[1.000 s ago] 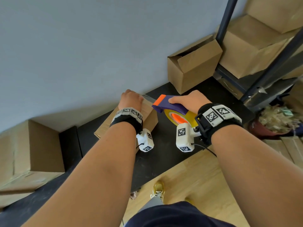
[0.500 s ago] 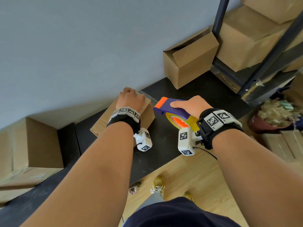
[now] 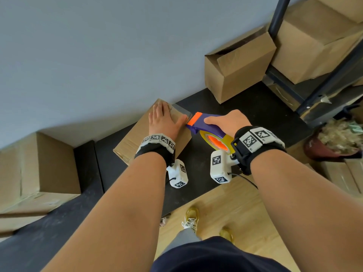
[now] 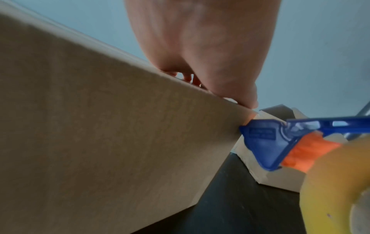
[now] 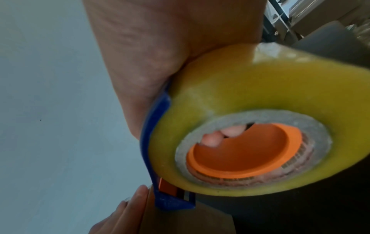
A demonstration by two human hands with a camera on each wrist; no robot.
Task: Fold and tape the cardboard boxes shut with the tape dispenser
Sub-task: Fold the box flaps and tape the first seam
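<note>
The closed cardboard box [image 3: 157, 134] lies on the black table [image 3: 198, 173], its far end close to the grey wall [image 3: 98, 55]; nothing of its inside shows. The left hand [image 3: 163, 120] lies flat on the box top with straight fingers, pressing it and gripping nothing. A strip of clear tape [image 3: 180, 111] runs across the box's far right corner. The right hand [image 3: 227, 122] is wrapped around the blue tape dispenser [image 3: 206, 124], whose orange front edge sits at the box's right edge, just beside the left thumb. Right of the box and further along the wall stands an open box [image 3: 239, 69] with one flap folded inward; its contents are hidden. Left of the box sits another closed carton [image 3: 39, 165].

The left wrist view shows the box's side wall [image 4: 100, 126] from below, the left thumb on its top edge, and the dispenser's blue nose [image 4: 260, 139] touching the corner. The right wrist view shows the yellow tape roll [image 5: 250, 102] on its orange hub [image 5: 244, 152], with fingertips [image 5: 212, 139] of the right hand visible through the core.

Beyond the open box, a dark metal rack [image 3: 334, 75] holds more cartons [image 3: 314, 40]. The floor [image 3: 235, 209] near the box is light wood, where the person's yellow shoes [image 3: 191, 216] stand.
</note>
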